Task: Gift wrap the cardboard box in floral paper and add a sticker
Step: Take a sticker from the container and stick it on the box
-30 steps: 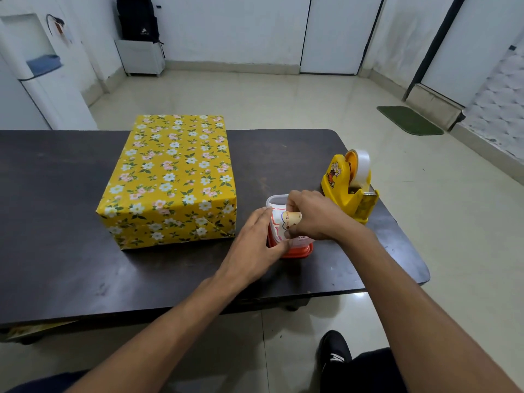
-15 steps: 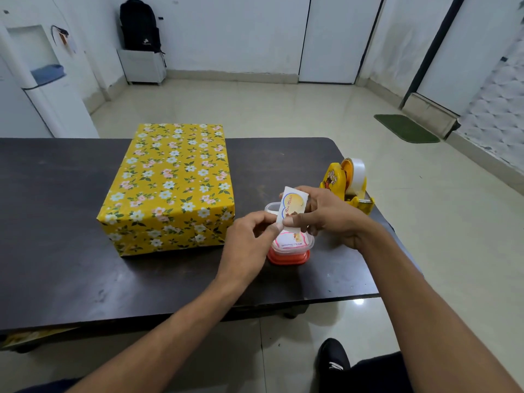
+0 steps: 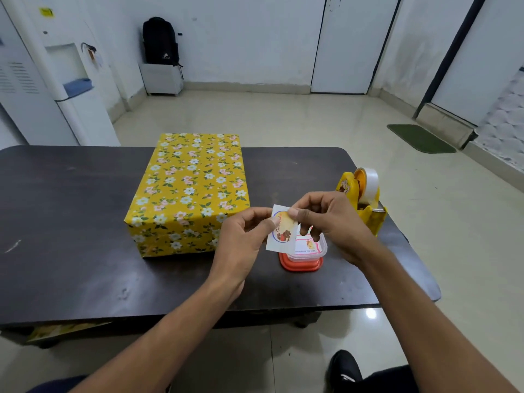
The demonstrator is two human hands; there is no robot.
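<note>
free: dark wooden desk (image 3: 71,222) bare left of yellow floral-wrapped box (image 3: 188,191) and along near edge | blocked: clear tub on orange lid (image 3: 304,252) under hands, yellow tape dispenser (image 3: 361,197) at right edge

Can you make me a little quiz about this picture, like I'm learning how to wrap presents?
1. True or false: the wrapped box is still bare cardboard on top.
2. What do the left hand and right hand hold between them?
A. scissors
B. a sticker sheet
C. a ribbon
3. Fill in: the yellow tape dispenser stands on the table to the ____ of the small tub with the orange base.

Key
1. False: yellow floral paper covers every side that shows.
2. B: both hands pinch it above the tub.
3. Right, near the table's edge.
</note>
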